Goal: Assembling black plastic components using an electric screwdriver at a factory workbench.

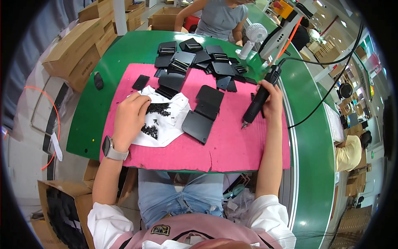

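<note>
My right hand (272, 99) grips a black corded electric screwdriver (258, 101), its bit slanting down to the left above the pink mat (236, 155). My left hand (132, 113), with a watch on its wrist, is over the left edge of a white cloth (168, 135). Its fingertips are pressed together; whatever is between them is hidden. Beside them on the cloth lie small black screws (158, 109) in two loose piles. Right of the cloth rests a black hinged bracket (203, 114) made of flat plates, touched by neither hand.
Several more black brackets (178, 66) are heaped at the mat's far edge on the green table (87, 124). A small white fan (253, 35) stands behind them. Across the table sits another person (222, 18). The screwdriver's cable (319, 62) loops at the right. Cardboard boxes (76, 54) stand at the left.
</note>
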`<act>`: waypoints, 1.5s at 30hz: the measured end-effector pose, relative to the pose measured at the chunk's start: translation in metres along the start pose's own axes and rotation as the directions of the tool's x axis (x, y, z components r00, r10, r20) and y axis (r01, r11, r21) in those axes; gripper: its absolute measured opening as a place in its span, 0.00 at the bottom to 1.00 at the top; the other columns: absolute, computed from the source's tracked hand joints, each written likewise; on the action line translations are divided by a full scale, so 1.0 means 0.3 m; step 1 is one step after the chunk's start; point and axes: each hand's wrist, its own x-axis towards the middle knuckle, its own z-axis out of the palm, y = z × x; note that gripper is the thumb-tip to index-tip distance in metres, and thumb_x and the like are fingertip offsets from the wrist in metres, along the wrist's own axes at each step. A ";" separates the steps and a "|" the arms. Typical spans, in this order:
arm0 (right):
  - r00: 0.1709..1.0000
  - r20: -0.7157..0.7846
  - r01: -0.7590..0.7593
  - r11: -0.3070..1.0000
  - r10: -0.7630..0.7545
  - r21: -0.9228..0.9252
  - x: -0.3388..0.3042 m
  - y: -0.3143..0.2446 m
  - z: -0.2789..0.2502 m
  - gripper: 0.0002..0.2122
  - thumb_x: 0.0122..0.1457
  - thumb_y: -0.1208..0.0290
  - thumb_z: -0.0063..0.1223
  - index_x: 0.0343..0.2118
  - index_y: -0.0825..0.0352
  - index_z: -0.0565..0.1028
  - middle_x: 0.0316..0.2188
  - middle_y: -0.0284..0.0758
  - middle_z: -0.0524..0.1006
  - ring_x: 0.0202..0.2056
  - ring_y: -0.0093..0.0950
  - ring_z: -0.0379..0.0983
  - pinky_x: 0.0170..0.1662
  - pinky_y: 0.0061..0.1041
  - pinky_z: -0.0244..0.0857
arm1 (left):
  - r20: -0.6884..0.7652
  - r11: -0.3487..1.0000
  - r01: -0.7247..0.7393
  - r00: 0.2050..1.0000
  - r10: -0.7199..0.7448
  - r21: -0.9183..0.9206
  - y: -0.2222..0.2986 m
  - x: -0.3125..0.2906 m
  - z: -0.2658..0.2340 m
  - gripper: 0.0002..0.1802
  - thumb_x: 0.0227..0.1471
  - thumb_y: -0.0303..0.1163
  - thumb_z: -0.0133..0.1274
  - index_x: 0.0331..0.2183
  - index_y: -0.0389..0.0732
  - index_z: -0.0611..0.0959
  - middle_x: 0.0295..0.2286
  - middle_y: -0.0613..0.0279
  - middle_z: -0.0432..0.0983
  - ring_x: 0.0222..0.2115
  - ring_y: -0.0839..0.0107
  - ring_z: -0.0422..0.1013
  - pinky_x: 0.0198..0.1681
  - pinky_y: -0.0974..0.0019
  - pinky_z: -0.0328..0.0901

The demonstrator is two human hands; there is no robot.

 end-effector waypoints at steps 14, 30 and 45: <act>0.859 0.452 0.134 0.957 -0.241 0.256 -0.217 -0.166 0.156 0.18 0.51 0.73 0.50 0.45 0.73 0.65 0.18 0.36 0.68 0.15 0.26 0.63 0.24 0.24 0.60 | 0.367 0.700 0.386 0.911 -0.187 -0.601 0.145 0.054 0.069 0.09 0.54 0.25 0.49 0.35 0.35 0.82 0.22 0.66 0.75 0.20 0.84 0.67 0.24 0.79 0.63; 0.581 0.537 0.238 0.759 -0.611 0.607 -0.335 -0.171 0.224 0.16 0.56 0.61 0.45 0.44 0.62 0.62 0.16 0.28 0.65 0.14 0.21 0.61 0.27 0.27 0.62 | 0.259 0.849 0.079 0.963 0.070 -0.522 0.314 0.057 0.170 0.07 0.43 0.23 0.57 0.29 0.34 0.83 0.24 0.53 0.79 0.21 0.65 0.75 0.25 0.70 0.67; 0.548 0.610 0.216 0.801 -0.573 0.558 -0.351 -0.159 0.238 0.17 0.53 0.61 0.48 0.42 0.62 0.61 0.15 0.29 0.65 0.13 0.22 0.61 0.26 0.27 0.63 | 0.314 0.855 0.031 0.937 0.156 -0.517 0.275 0.041 0.186 0.07 0.43 0.23 0.56 0.29 0.33 0.83 0.22 0.52 0.77 0.21 0.60 0.73 0.25 0.65 0.66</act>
